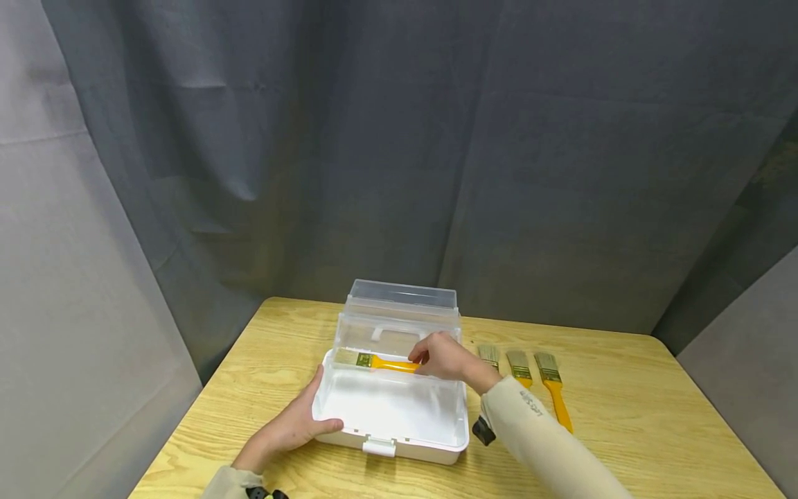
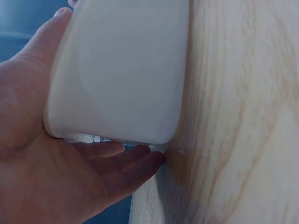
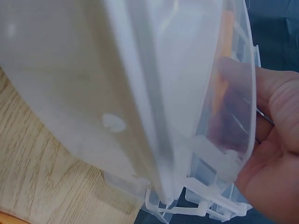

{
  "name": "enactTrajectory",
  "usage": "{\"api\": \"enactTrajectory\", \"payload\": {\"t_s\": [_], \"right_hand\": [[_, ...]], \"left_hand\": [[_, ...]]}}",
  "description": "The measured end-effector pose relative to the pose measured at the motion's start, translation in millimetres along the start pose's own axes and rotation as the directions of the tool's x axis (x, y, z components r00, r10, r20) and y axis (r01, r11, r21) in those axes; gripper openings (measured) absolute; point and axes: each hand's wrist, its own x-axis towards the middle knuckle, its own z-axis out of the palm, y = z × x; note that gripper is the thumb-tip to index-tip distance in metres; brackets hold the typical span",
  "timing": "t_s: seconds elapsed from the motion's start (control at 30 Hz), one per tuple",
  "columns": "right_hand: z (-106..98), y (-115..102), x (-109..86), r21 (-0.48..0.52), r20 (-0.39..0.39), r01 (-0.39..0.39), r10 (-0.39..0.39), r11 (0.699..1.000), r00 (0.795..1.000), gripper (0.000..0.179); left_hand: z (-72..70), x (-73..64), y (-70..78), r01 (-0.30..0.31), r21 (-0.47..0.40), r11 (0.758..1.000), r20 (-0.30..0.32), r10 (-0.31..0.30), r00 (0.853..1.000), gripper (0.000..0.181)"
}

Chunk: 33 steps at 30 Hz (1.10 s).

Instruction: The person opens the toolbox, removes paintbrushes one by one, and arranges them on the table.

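A white storage box (image 1: pixel 389 454) stands with its clear lid (image 1: pixel 402 294) raised at the back. My left hand (image 1: pixel 296 421) holds its left end, thumb at the front rim and fingers along the side; in the left wrist view the hand (image 2: pixel 70 172) spans the box's pale wall (image 2: pixel 124 70). A flat paintbrush (image 1: pixel 364 360) with an orange handle lies crosswise along the box's back part, bristles to the left. My right hand (image 1: pixel 444 357) pinches its handle end. Through clear plastic in the right wrist view shows the orange handle (image 3: pixel 227 35), beside the right hand (image 3: pixel 275 140).
Right of the box, three more paintbrushes lie side by side on the wooden table (image 1: pixel 648 416): a near one (image 1: pixel 489 355) partly behind the right forearm, a middle one (image 1: pixel 519 365) and an outer one (image 1: pixel 551 378). A dark curtain (image 1: pixel 399 152) hangs behind the table.
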Motion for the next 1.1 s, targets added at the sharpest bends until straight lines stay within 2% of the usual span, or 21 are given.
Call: {"api": "enactTrajectory", "payload": {"t_s": [0.13, 0.3, 0.53, 0.6, 0.73, 0.83, 1.1], "right_hand": [[-2, -2, -1.1, 0.090, -0.020, -0.043, 0.045, 0.995, 0.999, 0.019], [-3, -5, -3.1, 0.192, -0.064, -0.085, 0.099, 0.978, 0.993, 0.021], [-3, -9, -4.7, 0.306, -0.116, -0.155, 0.198, 0.939, 0.973, 0.022], [-4, -9, -6.0, 0.369, -0.135, -0.168, 0.231, 0.914, 0.964, 0.022], [-9, -8, -10.3, 0.523, -0.152, -0.161, 0.277, 0.837, 0.949, 0.025], [-12, -6, -14.9, 0.591, -0.146, -0.161, 0.301, 0.790, 0.942, 0.026], [-25, 2, -32.4, 0.656, -0.132, -0.165, 0.328, 0.736, 0.935, 0.030]], "left_hand": [[0.9, -0.6, 0.8, -0.010, 0.006, 1.000, -0.010, 0.010, 1.000, 0.115], [0.4, -1.6, 1.7, 0.015, 0.015, 1.000, -0.008, -0.015, 1.000, 0.115], [0.0, -0.8, 0.6, 0.043, 0.040, 0.998, 0.004, -0.043, 0.999, 0.117], [-0.2, -0.7, 1.5, 0.043, 0.046, 0.998, 0.003, -0.043, 0.999, 0.117], [-0.5, -0.7, 2.4, 0.040, 0.051, 0.998, -0.001, -0.040, 0.999, 0.115], [-0.3, -0.3, 1.7, 0.036, 0.050, 0.998, 0.002, -0.036, 0.999, 0.114], [0.3, -0.2, 2.9, 0.005, 0.039, 0.999, 0.006, -0.005, 1.000, 0.115]]}}
